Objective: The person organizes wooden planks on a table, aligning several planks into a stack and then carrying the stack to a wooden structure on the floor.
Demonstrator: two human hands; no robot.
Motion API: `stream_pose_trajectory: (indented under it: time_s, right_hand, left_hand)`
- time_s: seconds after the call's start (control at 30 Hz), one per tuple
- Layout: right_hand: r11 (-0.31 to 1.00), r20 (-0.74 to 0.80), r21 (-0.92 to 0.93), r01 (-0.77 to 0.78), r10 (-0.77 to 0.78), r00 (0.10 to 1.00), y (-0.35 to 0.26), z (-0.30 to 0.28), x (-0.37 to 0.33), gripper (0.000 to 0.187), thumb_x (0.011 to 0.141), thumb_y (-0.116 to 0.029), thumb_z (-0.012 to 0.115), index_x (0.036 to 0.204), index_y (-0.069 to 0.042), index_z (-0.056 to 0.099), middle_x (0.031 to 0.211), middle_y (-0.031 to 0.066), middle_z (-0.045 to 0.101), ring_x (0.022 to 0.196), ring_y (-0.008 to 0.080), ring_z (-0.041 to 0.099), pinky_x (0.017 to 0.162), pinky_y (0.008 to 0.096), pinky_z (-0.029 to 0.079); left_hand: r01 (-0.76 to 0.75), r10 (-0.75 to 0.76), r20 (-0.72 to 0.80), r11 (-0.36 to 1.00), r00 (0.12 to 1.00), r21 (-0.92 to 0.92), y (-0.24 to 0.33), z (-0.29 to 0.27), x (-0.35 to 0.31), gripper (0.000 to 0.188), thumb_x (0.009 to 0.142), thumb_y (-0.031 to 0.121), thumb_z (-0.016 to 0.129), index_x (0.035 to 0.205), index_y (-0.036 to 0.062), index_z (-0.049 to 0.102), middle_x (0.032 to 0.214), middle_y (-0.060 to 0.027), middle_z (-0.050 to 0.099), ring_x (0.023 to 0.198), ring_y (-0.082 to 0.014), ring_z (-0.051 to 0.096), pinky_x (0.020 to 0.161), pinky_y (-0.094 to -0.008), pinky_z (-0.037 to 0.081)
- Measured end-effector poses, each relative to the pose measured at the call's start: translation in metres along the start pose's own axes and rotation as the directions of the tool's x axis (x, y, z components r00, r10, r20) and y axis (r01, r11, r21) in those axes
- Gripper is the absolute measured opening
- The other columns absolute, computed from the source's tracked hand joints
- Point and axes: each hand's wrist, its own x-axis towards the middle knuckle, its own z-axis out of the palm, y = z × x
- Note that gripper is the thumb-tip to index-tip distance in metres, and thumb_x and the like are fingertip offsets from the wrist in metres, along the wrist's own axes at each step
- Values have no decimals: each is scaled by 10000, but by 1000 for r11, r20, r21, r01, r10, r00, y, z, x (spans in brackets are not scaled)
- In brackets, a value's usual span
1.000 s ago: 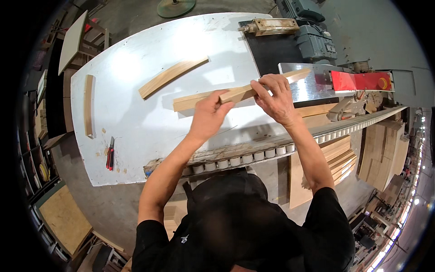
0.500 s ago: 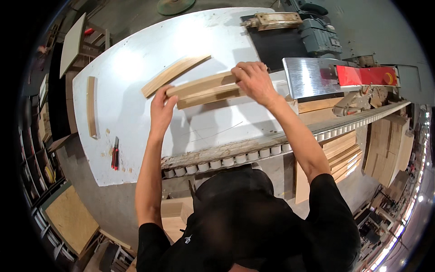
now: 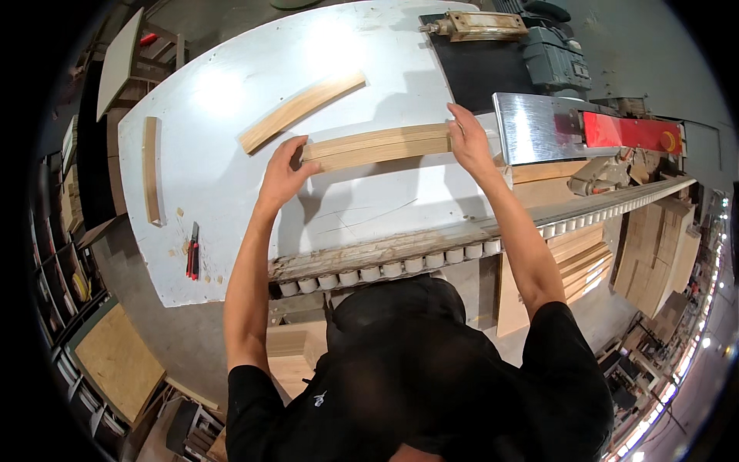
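Two slightly curved wooden strips (image 3: 377,146) lie side by side, pressed together, above the white tabletop. My left hand (image 3: 286,171) is closed around their left end, its thumb on the near side and its fingers toward the far side. At the opposite end, my right hand (image 3: 471,142) grips the pair, with one finger stretched out beyond the far edge. Whether the strips touch the tabletop I cannot tell. Farther away, a third curved wooden strip (image 3: 302,110) lies slanted on the table.
Another strip (image 3: 151,171) lies at the left of the white table (image 3: 208,162), near a red-and-black cutter (image 3: 193,252). To the right stand a metal plate (image 3: 535,127), a red guard (image 3: 627,132) and a grey motor (image 3: 556,60). A roller rail (image 3: 392,260) runs along the near edge.
The two strips, stepped apart before, now lie flush together. My right hand has shifted from on top of them to their right end, and my left thumb has moved along the left end.
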Motion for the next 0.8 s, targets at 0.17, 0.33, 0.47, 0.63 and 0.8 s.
stream_pose_trajectory:
  time_s: [0.17, 0.33, 0.47, 0.63, 0.8]
  right_hand:
    - [635, 258, 582, -507, 448, 856, 19, -4, -34, 539, 936, -17, 455, 1466, 10, 359, 1454, 149, 455, 1346, 222, 430, 1132, 324, 300]
    - [483, 393, 681, -550, 392, 832, -7, 0, -38, 677, 883, 38, 448, 1519, 22, 216, 1560, 164, 293, 1443, 230, 279, 1168, 321, 214]
    - [485, 382, 669, -563, 426, 820, -20, 6, -44, 745, 851, 13, 447, 1531, 33, 143, 1578, 186, 243, 1455, 238, 237, 1168, 289, 181]
    - [527, 345, 663, -532, 415, 842, -8, 13, -49, 740, 850, 11, 446, 1533, 20, 161, 1573, 186, 256, 1449, 241, 253, 1162, 285, 189]
    - [490, 396, 680, -546, 381, 835, -8, 10, -47, 740, 848, 42, 460, 1529, 23, 171, 1580, 156, 252, 1457, 222, 244, 1172, 309, 185]
  left_hand:
    - [-79, 68, 59, 974, 996, 211, 16, 10, -9, 912, 699, 204, 805, 1460, 20, 337, 1443, -232, 412, 1325, -389, 403, 1099, -433, 361]
    - [-100, 95, 32, 972, 995, 211, 3, 25, -13, 964, 742, 81, 768, 1515, 25, 193, 1492, -236, 327, 1362, -398, 351, 1109, -441, 353]
    - [-105, 111, -32, 983, 993, 148, 0, 45, -18, 917, 808, 59, 706, 1524, 20, 134, 1512, -260, 262, 1371, -421, 323, 1117, -447, 338]
    - [-198, 210, -97, 973, 973, 122, -3, 51, -18, 852, 866, 50, 631, 1516, -18, 84, 1505, -303, 221, 1393, -447, 270, 1117, -448, 329]
    - [-95, 99, -53, 993, 994, 72, 2, 38, -16, 913, 815, 59, 691, 1510, -21, 105, 1502, -280, 266, 1390, -420, 299, 1123, -435, 324]
